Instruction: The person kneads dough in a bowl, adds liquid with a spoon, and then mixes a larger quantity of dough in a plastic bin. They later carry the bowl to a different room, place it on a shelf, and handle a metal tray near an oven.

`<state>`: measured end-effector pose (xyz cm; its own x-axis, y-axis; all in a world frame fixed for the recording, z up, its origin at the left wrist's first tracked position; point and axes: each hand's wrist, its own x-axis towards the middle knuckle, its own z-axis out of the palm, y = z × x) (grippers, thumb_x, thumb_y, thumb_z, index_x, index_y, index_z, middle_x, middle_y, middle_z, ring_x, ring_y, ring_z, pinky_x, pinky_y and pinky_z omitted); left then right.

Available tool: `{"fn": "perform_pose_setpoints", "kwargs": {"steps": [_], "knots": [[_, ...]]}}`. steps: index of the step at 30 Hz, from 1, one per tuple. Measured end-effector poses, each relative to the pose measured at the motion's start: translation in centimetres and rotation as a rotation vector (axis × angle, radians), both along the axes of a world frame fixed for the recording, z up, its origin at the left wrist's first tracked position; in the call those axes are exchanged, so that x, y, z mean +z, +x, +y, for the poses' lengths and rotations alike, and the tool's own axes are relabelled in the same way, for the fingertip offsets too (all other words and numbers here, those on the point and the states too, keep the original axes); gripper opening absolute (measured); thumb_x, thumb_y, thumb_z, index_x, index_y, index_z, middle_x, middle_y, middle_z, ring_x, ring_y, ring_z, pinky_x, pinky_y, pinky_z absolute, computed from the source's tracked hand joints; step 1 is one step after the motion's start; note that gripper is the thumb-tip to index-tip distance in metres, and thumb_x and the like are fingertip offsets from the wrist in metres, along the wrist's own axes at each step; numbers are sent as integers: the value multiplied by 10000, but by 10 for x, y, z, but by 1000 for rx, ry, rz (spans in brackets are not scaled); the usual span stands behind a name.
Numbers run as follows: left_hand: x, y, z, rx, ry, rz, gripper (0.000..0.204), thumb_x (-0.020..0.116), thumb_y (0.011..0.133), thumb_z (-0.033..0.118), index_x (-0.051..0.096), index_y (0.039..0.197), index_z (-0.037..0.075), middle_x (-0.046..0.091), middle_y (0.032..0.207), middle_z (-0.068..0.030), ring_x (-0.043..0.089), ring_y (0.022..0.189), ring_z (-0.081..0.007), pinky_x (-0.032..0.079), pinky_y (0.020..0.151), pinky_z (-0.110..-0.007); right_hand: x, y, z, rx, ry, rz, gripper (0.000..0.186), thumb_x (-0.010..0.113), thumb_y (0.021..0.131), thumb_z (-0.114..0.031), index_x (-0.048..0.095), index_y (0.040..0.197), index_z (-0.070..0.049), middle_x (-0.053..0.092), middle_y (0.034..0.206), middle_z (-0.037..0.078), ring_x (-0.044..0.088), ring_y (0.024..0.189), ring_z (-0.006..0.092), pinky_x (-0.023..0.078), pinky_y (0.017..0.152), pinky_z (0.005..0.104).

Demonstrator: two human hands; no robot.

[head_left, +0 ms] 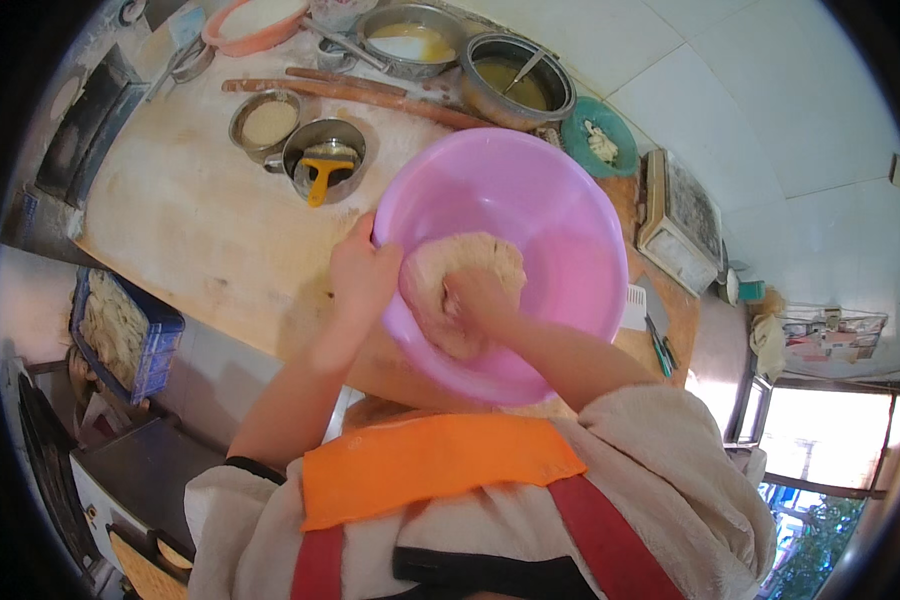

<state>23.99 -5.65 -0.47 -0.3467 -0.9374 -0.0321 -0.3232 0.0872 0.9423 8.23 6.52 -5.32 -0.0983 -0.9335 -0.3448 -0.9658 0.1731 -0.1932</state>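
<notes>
A large pink plastic basin (575, 230) stands tilted near the front edge of the worktable. Inside it, against the near left wall, lies a lump of pale dough (474, 254). My left hand (363, 268) grips the basin's left rim, thumb over the edge. Pressed into the middle of the dough is my right hand (482, 302), its fingers curled and partly sunk out of sight.
Behind the basin stand a pot with a spoon (515, 85), a metal bowl (410, 45) and a green bowl (598, 140). A rolling pin (360, 95), a cup with a yellow scraper (320, 175) and a scale (680, 215) flank it.
</notes>
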Motion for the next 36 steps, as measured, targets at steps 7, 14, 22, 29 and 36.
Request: {"fn": "perform_pose_setpoints", "kwargs": {"steps": [7,14,22,29,36], "knots": [[-12,3,-6,12,-163,-34,376,533,729,132,636,1077,29,663,841,-214,642,805,-374,500,754,-430,12,-27,-26,138,40,-194,111,711,619,-105,666,716,-77,647,733,134,626,748,303,506,677,387],[-7,2,4,32,-17,147,376,540,726,133,638,1074,28,661,838,-214,639,796,-383,499,752,-438,-34,-35,35,300,317,-45,152,718,667,-191,694,744,-63,678,715,98,654,680,249,514,575,357],[-2,4,2,-9,-2,100,340,545,728,119,639,1040,21,658,824,-221,635,795,-402,502,743,-438,-79,-34,-3,87,1170,-164,181,732,654,-170,714,810,-81,677,727,103,657,687,258,525,608,387],[-6,3,-3,26,-54,87,351,555,730,108,624,1058,5,657,779,-221,644,761,-395,509,716,-438,8,-24,-73,-135,642,-670,282,705,720,-238,685,944,-68,684,919,122,659,795,239,525,702,355],[-6,17,4,4,63,104,380,559,740,131,614,1093,2,656,750,-211,653,724,-371,514,683,-429,-54,6,-96,363,310,-31,221,700,632,-289,721,752,-105,670,731,111,661,753,263,529,638,384]]}}
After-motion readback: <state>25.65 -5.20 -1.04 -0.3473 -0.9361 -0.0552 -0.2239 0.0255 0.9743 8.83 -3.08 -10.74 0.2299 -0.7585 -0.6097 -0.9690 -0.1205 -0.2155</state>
